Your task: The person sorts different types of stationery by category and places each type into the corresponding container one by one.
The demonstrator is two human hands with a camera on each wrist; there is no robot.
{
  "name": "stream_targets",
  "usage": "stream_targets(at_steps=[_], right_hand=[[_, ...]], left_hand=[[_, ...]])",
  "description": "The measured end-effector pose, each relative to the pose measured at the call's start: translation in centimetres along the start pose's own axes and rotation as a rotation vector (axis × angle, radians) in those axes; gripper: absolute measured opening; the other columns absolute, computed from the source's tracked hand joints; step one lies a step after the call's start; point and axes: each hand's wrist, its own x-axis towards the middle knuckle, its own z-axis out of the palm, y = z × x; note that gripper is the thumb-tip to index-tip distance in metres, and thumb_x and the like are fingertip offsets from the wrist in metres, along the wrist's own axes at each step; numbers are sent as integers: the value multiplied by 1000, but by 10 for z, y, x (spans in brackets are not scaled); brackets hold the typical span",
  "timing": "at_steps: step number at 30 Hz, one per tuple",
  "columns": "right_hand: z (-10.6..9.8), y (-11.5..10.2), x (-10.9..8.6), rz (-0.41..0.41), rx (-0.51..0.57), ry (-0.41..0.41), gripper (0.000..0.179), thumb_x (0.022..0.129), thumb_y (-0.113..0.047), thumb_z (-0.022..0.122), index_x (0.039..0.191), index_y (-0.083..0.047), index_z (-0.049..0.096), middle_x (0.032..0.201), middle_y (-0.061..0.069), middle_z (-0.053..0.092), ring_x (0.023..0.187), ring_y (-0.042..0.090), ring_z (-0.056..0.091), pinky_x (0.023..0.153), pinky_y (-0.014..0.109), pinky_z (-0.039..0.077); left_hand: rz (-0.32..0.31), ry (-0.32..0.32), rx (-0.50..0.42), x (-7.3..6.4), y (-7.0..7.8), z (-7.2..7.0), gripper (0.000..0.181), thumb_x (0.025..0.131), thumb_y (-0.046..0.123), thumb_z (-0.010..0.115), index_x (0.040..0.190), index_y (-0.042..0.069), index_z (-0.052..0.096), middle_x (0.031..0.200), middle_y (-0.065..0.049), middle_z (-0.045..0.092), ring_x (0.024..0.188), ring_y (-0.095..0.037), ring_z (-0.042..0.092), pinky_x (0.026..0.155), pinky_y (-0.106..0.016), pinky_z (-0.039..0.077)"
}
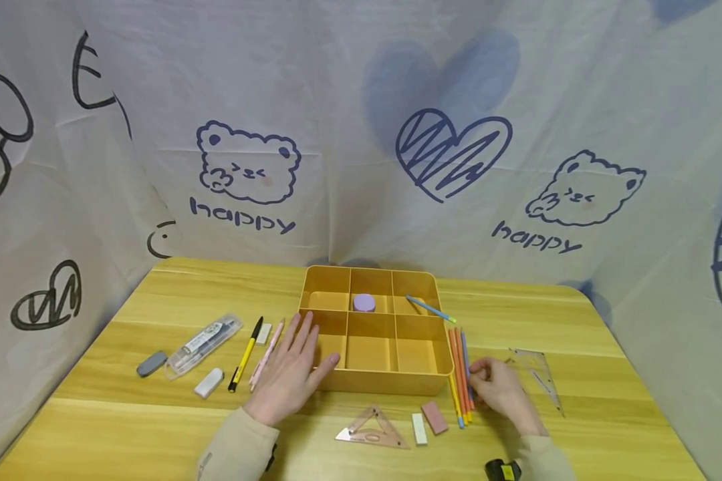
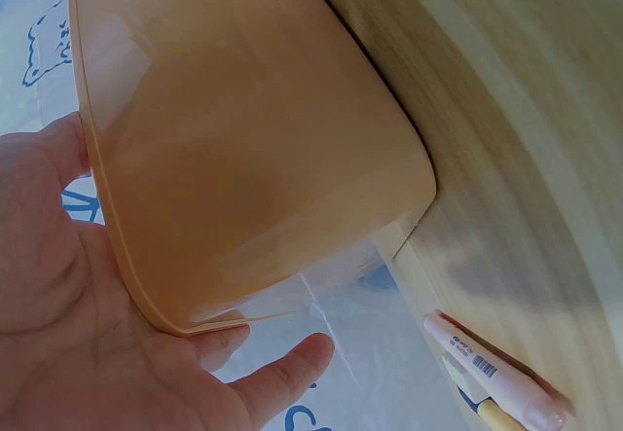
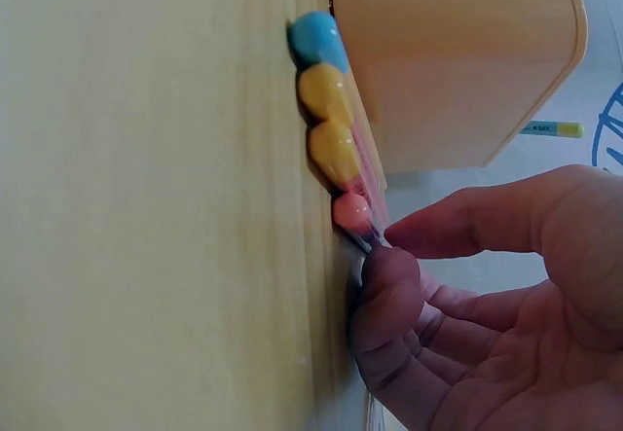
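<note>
An orange divided box [image 1: 385, 383] stands in mid-table. My left hand [image 1: 291, 367] rests on its front left corner, fingers spread and straight. In the left wrist view, the palm of the left hand [image 2: 88, 324] lies along the box rim. Right of the box lie several pencils [image 1: 458, 367] side by side. My right hand [image 1: 502, 391] pinches the outermost one, a blue pencil [image 1: 465, 351], between thumb and index finger; its pink end [image 3: 351, 211] shows in the right wrist view. Another blue pencil [image 1: 430, 308] leans in the back right compartment, beside a purple rounded object [image 1: 364, 302] in the back middle one.
Left of the box lie a pink pen [image 1: 265, 357], a yellow-black pen [image 1: 247, 354], a clear case [image 1: 204, 345], a grey eraser [image 1: 152, 364] and white erasers [image 1: 209, 383]. In front are a triangle ruler [image 1: 388, 434], white eraser [image 1: 419, 429] and pink eraser [image 1: 435, 417]. Another clear triangle [image 1: 553, 384] lies right.
</note>
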Motion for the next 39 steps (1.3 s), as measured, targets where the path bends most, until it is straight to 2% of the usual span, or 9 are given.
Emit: stream_targets(at_steps=[8, 19, 24, 28, 32, 39], right_hand=[[0, 2, 2, 11, 9, -13, 24, 93, -2, 56, 114, 9, 58, 81, 10, 61, 60, 16, 60, 53, 29, 54], [2, 0, 1, 17, -34, 7, 25, 91, -4, 62, 112, 10, 61, 80, 10, 63, 58, 15, 62, 54, 29, 57], [4, -4, 0, 28, -38, 27, 17, 89, -3, 68, 100, 9, 63, 76, 11, 68, 55, 15, 63, 51, 29, 57], [6, -6, -2, 20, -103, 61, 15, 86, -8, 72, 91, 4, 66, 72, 9, 69, 52, 13, 61, 49, 27, 54], [8, -6, -2, 2, -175, 107, 15, 81, -12, 75, 83, 0, 67, 68, 7, 69, 50, 12, 60, 46, 25, 50], [10, -8, -4, 2, -196, 124, 18, 81, -11, 74, 68, -6, 64, 51, 1, 63, 43, 12, 58, 42, 23, 45]], left_hand=[[5, 4, -8, 0, 2, -2, 72, 104, 46, 48, 148, -11, 39, 165, -24, 23, 156, -42, 13, 127, -60, 17], [7, 6, -7, 0, 2, -3, 72, 105, 46, 49, 148, -11, 40, 165, -24, 23, 156, -43, 13, 127, -60, 16], [3, -3, -13, 0, 2, -3, 72, 105, 46, 48, 148, -11, 39, 165, -24, 22, 156, -43, 13, 127, -60, 16], [-1, -7, -17, 0, 2, -3, 73, 105, 46, 48, 149, -11, 39, 166, -23, 21, 156, -42, 12, 127, -60, 16], [1, -4, -13, 0, 0, -1, 73, 104, 47, 49, 148, -11, 39, 165, -24, 22, 156, -43, 12, 127, -60, 16], [1, -8, 2, 0, -1, 0, 74, 104, 47, 48, 149, -11, 38, 165, -24, 21, 157, -42, 12, 127, -59, 16]])
